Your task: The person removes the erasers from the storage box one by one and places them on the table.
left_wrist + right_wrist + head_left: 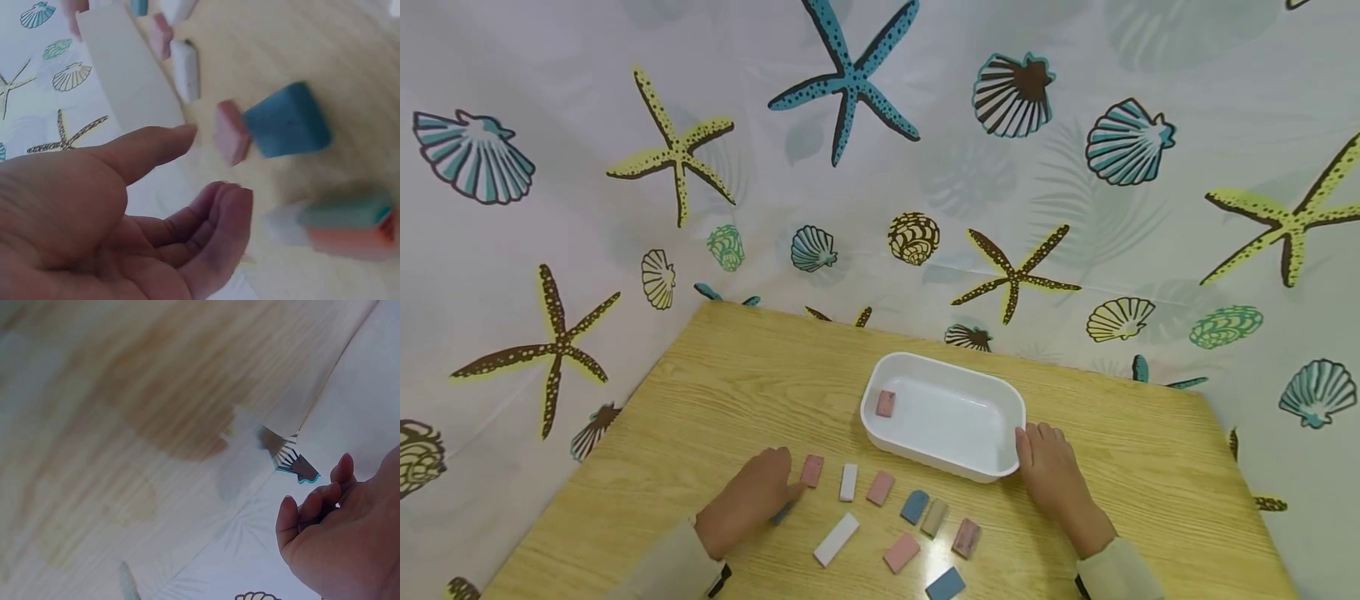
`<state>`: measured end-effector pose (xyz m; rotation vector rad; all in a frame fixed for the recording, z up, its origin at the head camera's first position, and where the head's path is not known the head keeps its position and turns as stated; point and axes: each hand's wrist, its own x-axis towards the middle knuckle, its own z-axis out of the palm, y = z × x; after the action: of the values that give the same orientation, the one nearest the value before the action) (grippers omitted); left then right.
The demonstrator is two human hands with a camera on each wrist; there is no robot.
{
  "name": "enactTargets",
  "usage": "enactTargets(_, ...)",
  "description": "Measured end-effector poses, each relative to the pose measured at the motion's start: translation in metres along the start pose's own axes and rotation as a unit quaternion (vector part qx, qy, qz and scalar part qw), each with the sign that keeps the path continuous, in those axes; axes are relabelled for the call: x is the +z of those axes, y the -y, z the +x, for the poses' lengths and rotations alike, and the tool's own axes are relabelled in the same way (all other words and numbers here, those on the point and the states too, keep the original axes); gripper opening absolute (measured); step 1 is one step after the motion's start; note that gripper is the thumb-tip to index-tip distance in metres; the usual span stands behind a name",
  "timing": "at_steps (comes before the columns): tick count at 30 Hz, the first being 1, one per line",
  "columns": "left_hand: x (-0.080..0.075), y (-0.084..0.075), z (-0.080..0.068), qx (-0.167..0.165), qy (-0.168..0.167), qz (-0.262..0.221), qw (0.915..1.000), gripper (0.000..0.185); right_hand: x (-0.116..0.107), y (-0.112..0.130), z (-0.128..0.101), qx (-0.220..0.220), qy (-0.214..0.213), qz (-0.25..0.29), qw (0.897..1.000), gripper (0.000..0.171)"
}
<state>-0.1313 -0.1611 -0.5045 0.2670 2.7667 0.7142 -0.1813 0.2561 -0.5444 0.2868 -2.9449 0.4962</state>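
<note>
My left hand (pixel 751 500) hovers low over the table's left part, close to a pink block (pixel 812 470) and over a dark blue block (pixel 781 513) that it partly hides. In the left wrist view its thumb and curved fingers stand apart with nothing between them, near a blue block (pixel 289 122), a small pink block (pixel 231 132) and a blurred green-and-orange block (pixel 350 226). My right hand (pixel 1054 471) rests against the right end of a white tray (pixel 943 461), thumb side at the rim. Loosely bent and holding nothing, its fingers (pixel 289 519) show in the right wrist view.
One pink block (pixel 886 403) lies inside the tray at its left end. Several blocks lie in front of it, among them a long white one (pixel 837 539), a tan one (pixel 934 517) and a blue one (pixel 945 583). Shell-patterned cloth (pixel 850 192) hangs behind the wooden table.
</note>
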Motion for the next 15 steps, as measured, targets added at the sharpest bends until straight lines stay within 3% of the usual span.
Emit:
enactTargets(4,-0.018,-0.01,0.013,-0.004,-0.001,-0.059,0.9982,0.021,0.001,0.0,0.0,0.003,0.003,-0.001,1.0,0.047)
enactTargets(9,-0.038,-0.027,0.033,0.005,0.002,-0.147,0.9891,0.015,0.0,0.001,0.0,0.003,0.005,0.0,1.0,0.048)
enactTargets(15,-0.05,-0.052,0.064,-0.01,0.011,-0.261,0.9653,0.021,0.0,0.002,-0.001,0.003,0.004,0.0,1.0,0.049)
